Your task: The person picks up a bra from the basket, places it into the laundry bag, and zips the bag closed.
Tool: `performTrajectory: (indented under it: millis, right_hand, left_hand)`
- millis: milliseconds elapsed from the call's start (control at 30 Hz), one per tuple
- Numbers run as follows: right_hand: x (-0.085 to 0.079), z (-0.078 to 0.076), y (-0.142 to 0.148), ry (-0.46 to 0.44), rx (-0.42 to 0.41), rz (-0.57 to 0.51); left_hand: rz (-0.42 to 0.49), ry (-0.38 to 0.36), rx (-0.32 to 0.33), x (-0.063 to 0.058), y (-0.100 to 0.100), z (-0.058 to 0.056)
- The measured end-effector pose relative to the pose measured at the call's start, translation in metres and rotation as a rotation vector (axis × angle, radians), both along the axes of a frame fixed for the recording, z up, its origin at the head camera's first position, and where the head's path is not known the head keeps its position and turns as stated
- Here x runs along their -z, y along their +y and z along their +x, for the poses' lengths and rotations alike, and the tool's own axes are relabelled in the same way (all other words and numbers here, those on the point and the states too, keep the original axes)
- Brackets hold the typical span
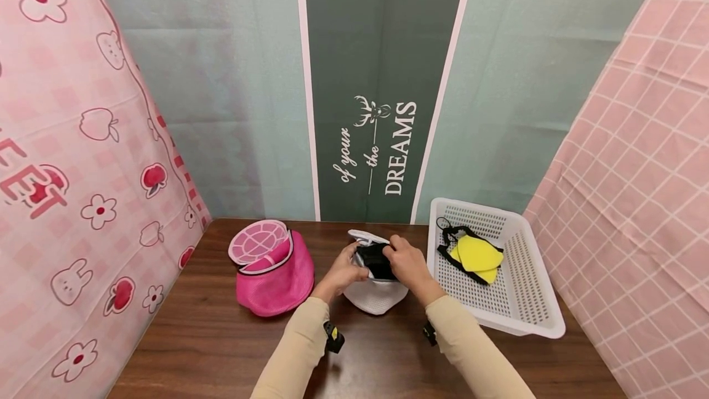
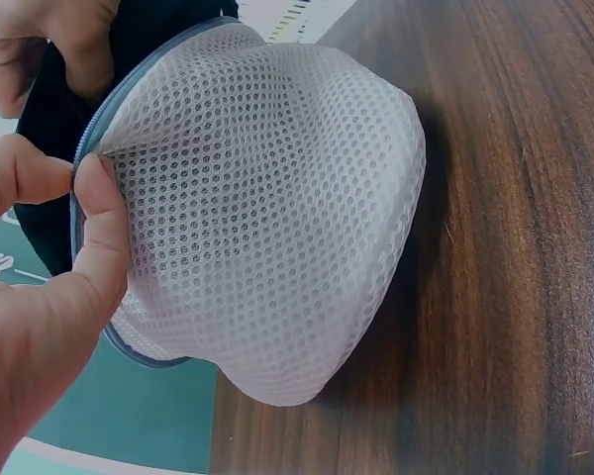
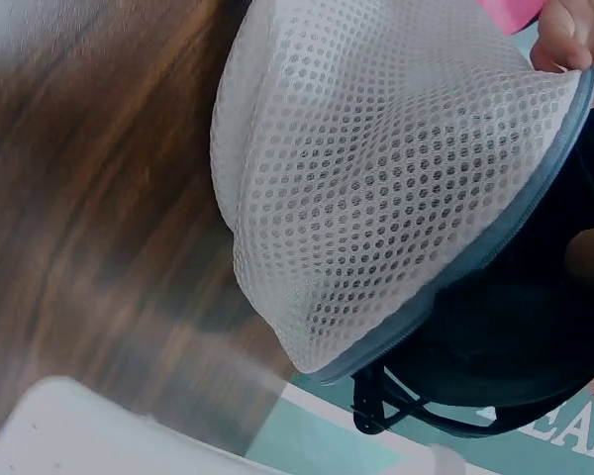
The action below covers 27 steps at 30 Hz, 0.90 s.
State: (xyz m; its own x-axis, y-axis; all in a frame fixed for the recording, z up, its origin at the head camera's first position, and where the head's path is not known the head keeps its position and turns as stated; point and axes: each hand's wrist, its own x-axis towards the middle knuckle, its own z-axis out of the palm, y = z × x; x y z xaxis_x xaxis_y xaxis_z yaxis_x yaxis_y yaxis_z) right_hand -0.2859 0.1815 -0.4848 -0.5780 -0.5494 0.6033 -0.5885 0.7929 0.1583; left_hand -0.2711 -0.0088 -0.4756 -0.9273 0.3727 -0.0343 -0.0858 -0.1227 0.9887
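Observation:
A white mesh laundry bag (image 1: 376,297) with a grey zipper edge sits mid-table, its mouth open and facing away from me. My left hand (image 1: 344,273) pinches the zippered rim between thumb and forefinger, as the left wrist view shows close up on the mesh (image 2: 267,198). With my right hand (image 1: 411,265) I grip a black bra (image 1: 375,261) at the bag's mouth. In the right wrist view a strap of the black bra (image 3: 515,327) loops out past the rim. Part of the bra is hidden behind the mesh and fingers.
A pink mesh bag (image 1: 277,285) stands at the left, its round lid (image 1: 260,243) raised. On the right, a white plastic basket (image 1: 532,276) holds a yellow bra (image 1: 479,255) with black straps. A curtain (image 1: 376,48) hangs behind the wooden table (image 1: 194,325).

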Motion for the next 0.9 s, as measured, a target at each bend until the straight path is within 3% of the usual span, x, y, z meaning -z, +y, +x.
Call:
performTrajectory:
  millis: [233,367,467,700,900]
  right_hand:
    - [-0.007,-0.002,-0.002,0.005,0.001,0.079]
    - [-0.008,-0.001,-0.005,0.025,-0.003,0.134]
    - [-0.008,-0.001,-0.007,0.019,-0.001,0.159]
    - [-0.007,-0.004,-0.008,0.010,0.066,0.161]
    - [-0.007,0.002,-0.018,0.029,0.115,0.196]
  left_hand:
    - [-0.020,-0.004,-0.013,0.016,0.004,-0.011]
    - [-0.048,0.004,-0.018,0.017,0.005,-0.012]
    - [-0.060,0.011,-0.011,0.012,0.003,-0.010]
    - [-0.119,0.088,-0.011,-0.017,-0.001,0.007]
    - [-0.109,0.084,-0.011,-0.019,0.001,0.007]
